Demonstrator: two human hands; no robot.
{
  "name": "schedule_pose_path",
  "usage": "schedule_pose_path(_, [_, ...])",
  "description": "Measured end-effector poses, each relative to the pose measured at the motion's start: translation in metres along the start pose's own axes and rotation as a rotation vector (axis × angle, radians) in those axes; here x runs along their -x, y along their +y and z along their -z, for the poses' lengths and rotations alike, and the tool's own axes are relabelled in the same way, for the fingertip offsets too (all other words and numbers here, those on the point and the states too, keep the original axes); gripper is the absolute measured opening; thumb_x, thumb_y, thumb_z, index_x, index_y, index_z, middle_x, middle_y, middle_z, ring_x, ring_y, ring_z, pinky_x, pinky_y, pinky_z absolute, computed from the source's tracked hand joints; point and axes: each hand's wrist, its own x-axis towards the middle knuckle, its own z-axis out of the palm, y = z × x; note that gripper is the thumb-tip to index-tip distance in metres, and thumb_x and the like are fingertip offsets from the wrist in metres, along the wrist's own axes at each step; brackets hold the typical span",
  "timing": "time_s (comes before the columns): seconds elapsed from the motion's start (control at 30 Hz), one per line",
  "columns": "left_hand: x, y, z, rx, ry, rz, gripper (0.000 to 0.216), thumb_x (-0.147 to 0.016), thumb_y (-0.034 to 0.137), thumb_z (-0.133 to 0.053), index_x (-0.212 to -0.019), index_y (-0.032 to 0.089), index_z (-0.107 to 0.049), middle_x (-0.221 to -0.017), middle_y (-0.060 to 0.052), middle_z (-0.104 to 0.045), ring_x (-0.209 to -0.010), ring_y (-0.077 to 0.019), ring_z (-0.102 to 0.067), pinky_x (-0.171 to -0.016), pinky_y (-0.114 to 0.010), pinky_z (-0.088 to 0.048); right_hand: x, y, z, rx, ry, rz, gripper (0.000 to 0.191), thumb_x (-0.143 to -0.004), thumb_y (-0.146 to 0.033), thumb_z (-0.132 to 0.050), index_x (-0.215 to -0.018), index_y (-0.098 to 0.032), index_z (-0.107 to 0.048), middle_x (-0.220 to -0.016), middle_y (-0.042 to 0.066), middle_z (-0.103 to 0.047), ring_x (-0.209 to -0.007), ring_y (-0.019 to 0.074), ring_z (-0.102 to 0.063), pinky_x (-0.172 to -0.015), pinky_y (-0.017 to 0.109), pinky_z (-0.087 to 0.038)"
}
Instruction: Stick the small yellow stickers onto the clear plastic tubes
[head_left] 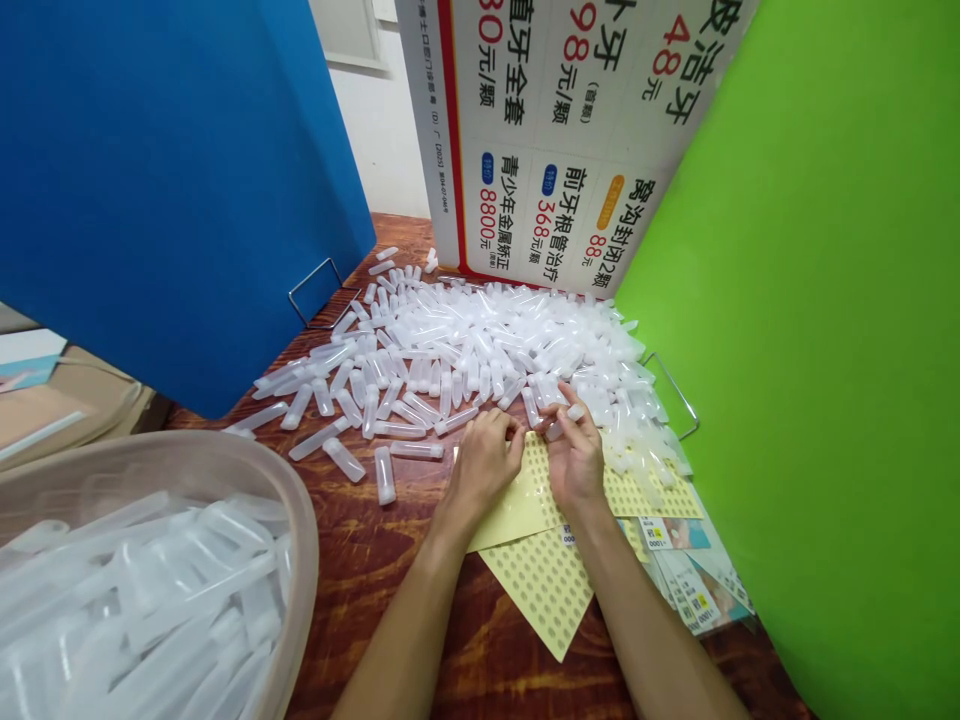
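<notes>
My right hand [577, 460] is closed around a small translucent plastic tube [575, 412], whose pale end shows between thumb and fingers. Just left of it, my left hand [486, 458] has its fingers curled into a pinch; whatever lies in them is hidden or too small to make out. Both hands are over a yellow sheet of small round stickers [517, 510]. A second yellow sticker sheet [551, 590] sticks out below, its corner towards me. Beyond the hands spreads a large heap of similar translucent tubes [480, 330].
A pinkish tub [304, 520] full of tubes stands at the front left. A blue panel [172, 180] rises on the left, a green panel [810, 300] on the right, and a printed price board [540, 140] at the back. Packaged sheets [701, 590] lie by the green panel.
</notes>
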Motion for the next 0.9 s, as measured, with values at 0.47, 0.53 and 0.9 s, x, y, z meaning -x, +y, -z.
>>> schedule_pose_path(0.47, [0.002,0.007,0.009,0.177,0.532,-0.349,0.002,-0.092,0.015,-0.066,-0.090,0.017,-0.065,-0.086,-0.005,-0.067,-0.079,-0.0161,-0.062,-0.072,-0.029,-0.050,0.005,0.005,-0.003,0.492,-0.149,0.085,0.024,-0.078,-0.030,-0.073,-0.100,-0.023,-0.079,-0.098,0.004,-0.077,-0.084,0.0219,-0.067,-0.076,0.033,-0.053])
schedule_pose_path(0.53, [0.002,0.007,0.007,0.148,0.530,-0.372,0.003,-0.091,0.014,-0.066,-0.092,0.016,-0.065,-0.087,-0.005,-0.068,-0.081,-0.0169,-0.063,-0.073,-0.030,-0.051,0.006,0.003,-0.005,0.478,-0.160,0.080,0.022,-0.076,-0.028,-0.072,-0.096,-0.023,-0.080,-0.100,0.004,-0.077,-0.091,0.0239,-0.069,-0.079,0.034,-0.054])
schedule_pose_path(0.9, [0.002,0.005,0.005,0.075,0.547,-0.384,0.002,-0.092,0.013,-0.065,-0.092,0.016,-0.064,-0.086,-0.006,-0.068,-0.083,-0.0191,-0.065,-0.075,-0.033,-0.053,0.008,0.002,-0.010,0.542,-0.188,0.060,0.019,-0.071,-0.029,-0.071,-0.086,-0.020,-0.080,-0.083,0.002,-0.074,-0.075,0.0204,-0.064,-0.066,0.029,-0.049])
